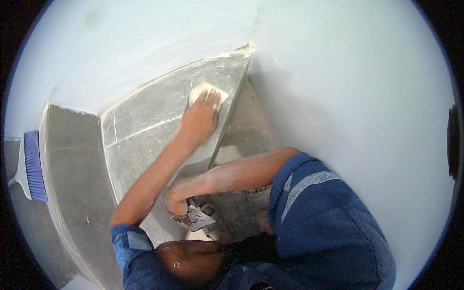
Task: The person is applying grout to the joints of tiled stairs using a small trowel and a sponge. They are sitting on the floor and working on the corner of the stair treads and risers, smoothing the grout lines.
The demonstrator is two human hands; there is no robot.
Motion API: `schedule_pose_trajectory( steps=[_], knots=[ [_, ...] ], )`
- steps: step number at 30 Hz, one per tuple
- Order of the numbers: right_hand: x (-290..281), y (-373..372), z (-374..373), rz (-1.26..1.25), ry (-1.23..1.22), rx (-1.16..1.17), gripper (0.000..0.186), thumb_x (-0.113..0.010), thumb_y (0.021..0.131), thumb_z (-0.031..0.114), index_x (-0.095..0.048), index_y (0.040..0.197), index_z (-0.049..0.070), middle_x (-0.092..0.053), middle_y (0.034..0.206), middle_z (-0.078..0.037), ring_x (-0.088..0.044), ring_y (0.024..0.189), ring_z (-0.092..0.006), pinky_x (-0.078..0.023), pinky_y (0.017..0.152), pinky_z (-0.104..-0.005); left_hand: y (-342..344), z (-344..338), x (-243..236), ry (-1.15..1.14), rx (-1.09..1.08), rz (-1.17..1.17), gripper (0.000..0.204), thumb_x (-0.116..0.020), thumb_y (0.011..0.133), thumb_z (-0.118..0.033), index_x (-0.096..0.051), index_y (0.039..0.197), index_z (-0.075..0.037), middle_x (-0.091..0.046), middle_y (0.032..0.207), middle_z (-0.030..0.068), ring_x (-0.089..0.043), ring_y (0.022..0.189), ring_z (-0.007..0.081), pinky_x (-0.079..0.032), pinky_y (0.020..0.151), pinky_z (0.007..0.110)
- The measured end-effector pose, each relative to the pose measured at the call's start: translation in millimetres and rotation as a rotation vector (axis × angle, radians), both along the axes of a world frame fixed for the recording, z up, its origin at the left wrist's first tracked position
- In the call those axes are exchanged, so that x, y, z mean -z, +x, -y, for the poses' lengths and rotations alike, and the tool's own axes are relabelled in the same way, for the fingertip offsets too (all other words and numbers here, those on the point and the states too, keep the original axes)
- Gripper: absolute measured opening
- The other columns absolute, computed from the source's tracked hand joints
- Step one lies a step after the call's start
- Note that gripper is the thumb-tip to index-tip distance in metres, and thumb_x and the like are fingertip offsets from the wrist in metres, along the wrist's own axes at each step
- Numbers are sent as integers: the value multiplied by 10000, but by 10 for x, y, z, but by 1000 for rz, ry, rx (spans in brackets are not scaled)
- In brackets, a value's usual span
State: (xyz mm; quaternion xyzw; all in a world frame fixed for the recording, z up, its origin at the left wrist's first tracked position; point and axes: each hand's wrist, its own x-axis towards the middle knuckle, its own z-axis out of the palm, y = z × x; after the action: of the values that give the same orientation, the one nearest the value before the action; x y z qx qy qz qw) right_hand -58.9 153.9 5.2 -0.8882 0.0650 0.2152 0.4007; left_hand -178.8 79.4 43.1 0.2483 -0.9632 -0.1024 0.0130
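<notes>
My left hand presses a pale cream, squarish sponge flat against a grey tile surface, close to its right edge. The fingers lie over the sponge, and white residue marks them. My right arm bends across in front of my body, dusted with white. Low in the middle, my right hand is curled around a flat-bladed scraper smeared with white material. Most of its fingers are hidden behind the wrist and blade.
A broom head with purple bristles stands at the far left. White walls rise beyond and to the right. Pale joint lines cross the grey tiles. A narrow gap runs between the tile edge and the right wall.
</notes>
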Motion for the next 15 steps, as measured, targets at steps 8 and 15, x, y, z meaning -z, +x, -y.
schedule_pose_trajectory(
  steps=[8, 15],
  knots=[
    [-215, 102, -102, 130, -112, -33, 363, -647, 764, 335, -710, 964, 39, -682, 975, -152, -620, 832, -318, -500, 725, -442, -21, 355, 94, -153, -134, -35, 423, -361, 989, -226, -437, 1351, -21, -447, 1390, 175, -411, 1290, 350, -391, 1046, 435],
    [-1054, -878, 251, -182, -161, 337, 513, -727, 723, 465, -693, 1007, 40, -679, 991, -145, -631, 877, -297, -502, 757, -422, 220, 359, 47, -7, -12, -47, 397, -390, 974, -241, -512, 1295, -41, -495, 1353, 155, -436, 1280, 308, -418, 1021, 421]
  ],
)
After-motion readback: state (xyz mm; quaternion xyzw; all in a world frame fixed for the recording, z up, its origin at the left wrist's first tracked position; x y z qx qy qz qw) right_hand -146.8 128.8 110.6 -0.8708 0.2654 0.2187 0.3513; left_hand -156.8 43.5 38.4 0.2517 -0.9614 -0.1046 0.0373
